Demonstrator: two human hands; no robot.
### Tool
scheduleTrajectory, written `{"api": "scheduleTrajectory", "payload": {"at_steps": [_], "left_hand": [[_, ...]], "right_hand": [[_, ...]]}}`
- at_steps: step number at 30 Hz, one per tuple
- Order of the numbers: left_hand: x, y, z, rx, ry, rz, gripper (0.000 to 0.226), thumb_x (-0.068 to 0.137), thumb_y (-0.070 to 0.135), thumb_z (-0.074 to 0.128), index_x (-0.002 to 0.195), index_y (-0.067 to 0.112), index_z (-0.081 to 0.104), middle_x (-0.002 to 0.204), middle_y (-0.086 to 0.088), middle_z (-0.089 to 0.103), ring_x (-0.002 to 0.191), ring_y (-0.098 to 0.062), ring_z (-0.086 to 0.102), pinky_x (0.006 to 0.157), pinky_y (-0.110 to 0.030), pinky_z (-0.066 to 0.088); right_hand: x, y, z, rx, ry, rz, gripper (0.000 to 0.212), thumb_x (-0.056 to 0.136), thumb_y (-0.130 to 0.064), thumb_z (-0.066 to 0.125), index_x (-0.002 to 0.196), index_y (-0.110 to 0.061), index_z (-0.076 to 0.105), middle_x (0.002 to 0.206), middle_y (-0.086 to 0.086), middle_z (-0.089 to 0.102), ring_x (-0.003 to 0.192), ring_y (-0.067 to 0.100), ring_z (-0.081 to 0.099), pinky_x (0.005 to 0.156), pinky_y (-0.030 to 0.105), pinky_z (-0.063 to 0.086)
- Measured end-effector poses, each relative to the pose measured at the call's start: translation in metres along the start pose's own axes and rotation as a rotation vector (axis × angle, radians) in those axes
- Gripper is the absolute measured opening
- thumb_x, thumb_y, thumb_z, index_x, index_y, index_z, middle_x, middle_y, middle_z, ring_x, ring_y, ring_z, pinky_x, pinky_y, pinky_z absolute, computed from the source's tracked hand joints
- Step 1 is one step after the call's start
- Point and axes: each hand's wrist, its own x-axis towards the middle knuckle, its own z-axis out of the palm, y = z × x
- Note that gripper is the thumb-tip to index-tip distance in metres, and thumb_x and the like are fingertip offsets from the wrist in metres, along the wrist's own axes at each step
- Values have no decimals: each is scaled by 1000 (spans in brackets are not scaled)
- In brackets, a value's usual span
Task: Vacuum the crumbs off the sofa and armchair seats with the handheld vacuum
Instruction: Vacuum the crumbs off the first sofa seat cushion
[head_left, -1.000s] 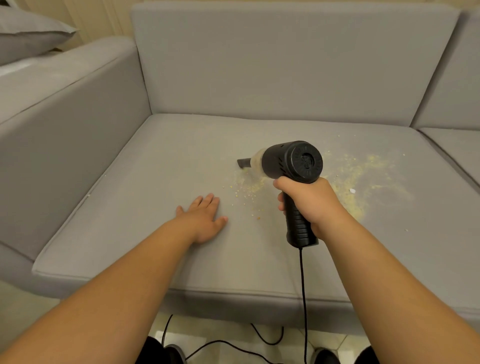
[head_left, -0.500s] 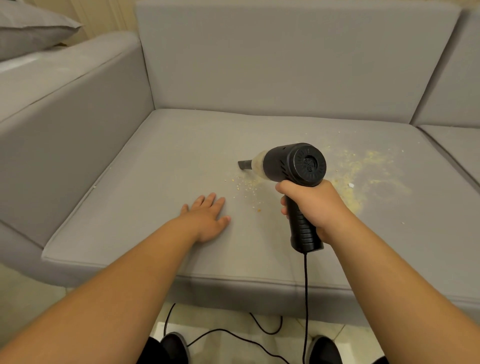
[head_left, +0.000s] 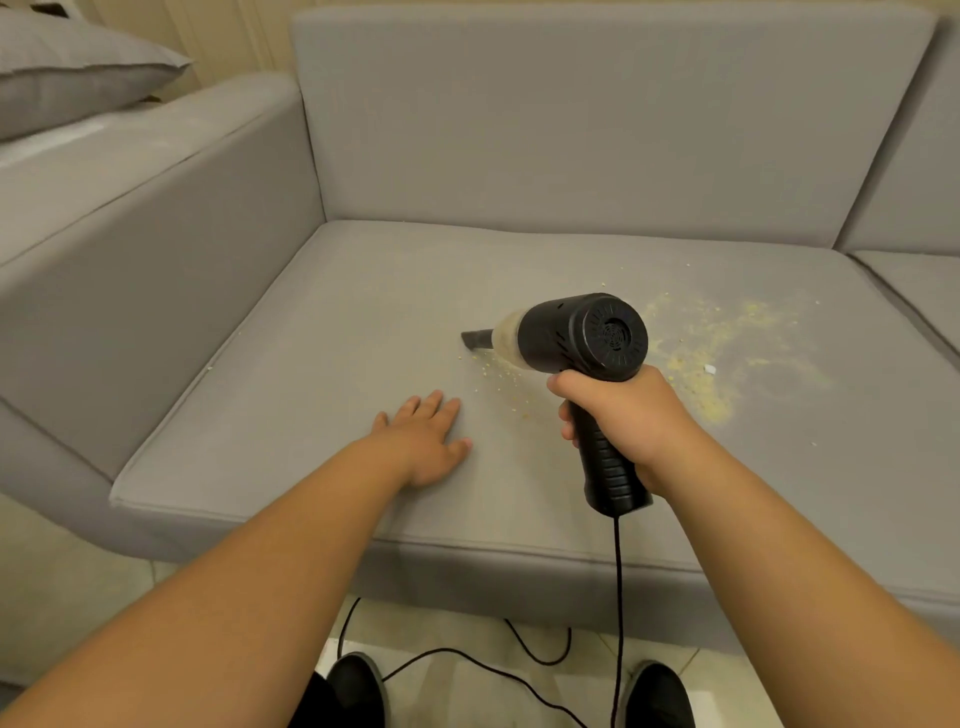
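The right hand (head_left: 623, 421) is wrapped tight round the black grip of the handheld vacuum (head_left: 582, 338), fingers curled fully about it. The vacuum hangs over the middle of the sofa seat (head_left: 322, 374), its barrel pointing left and slightly away, with the narrow nozzle (head_left: 475, 338) down at the fabric or just above it; contact cannot be told for sure. The left hand (head_left: 426, 441) lies flat on the cushion with straight fingers, holding nothing, near and to the left of the nozzle.

A thin scatter of crumbs (head_left: 506, 374) lies just under and near the nozzle. The much larger patch of yellow crumbs (head_left: 717, 353) sits to the right of the vacuum, behind its body, and looks untouched. A few stray bits lie farther right and toward the back cushion (head_left: 571, 119).

Judging from this, the seat is only partly done. The main risk is that the nozzle works leftward while the heavy patch on the right gets missed. The vacuum's rear vent faces the near side, so exhaust could blow loose crumbs about if the body swings over that patch. The cord (head_left: 618, 597) drops from the grip over the seat's near edge to the floor, looping between the shoes (head_left: 358, 686); a long reach to the right could pull it taut or catch a foot. The flat left hand could also press crumbs into the fabric if it slides right.

A pillow (head_left: 72, 73) rests on the far left, beyond the armrest (head_left: 130, 208).
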Motion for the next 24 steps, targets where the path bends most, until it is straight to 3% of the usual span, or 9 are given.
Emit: {"api": "scheduleTrajectory", "payload": {"at_steps": [8,18,24], "left_hand": [[-14,5,9,2,-20,-11,72,104,64,24,164,37,-6,172,9,-16,159,-21,-10,124,-63,4],[3,4,4,21,-3,-2,72,104,64,24,164,38,-5,172,10,-16,159,-20,-9,124,-63,4],[4,-5,7,13,9,17,72,105,63,25,165,36,-6,172,8,-15,159,-21,-9,125,-59,4]], "right_hand": [[-23,5,-12,-62,-41,8,17,86,-16,77,95,-2,73,72,8,72,61,21,68,73,42,59],[-15,9,-29,-19,91,-24,17,87,-16,78,98,-3,74,74,11,74,66,23,70,82,53,62],[-3,13,-23,-59,38,-19,20,88,-15,78,99,1,73,73,11,73,63,22,69,76,46,61]]}}
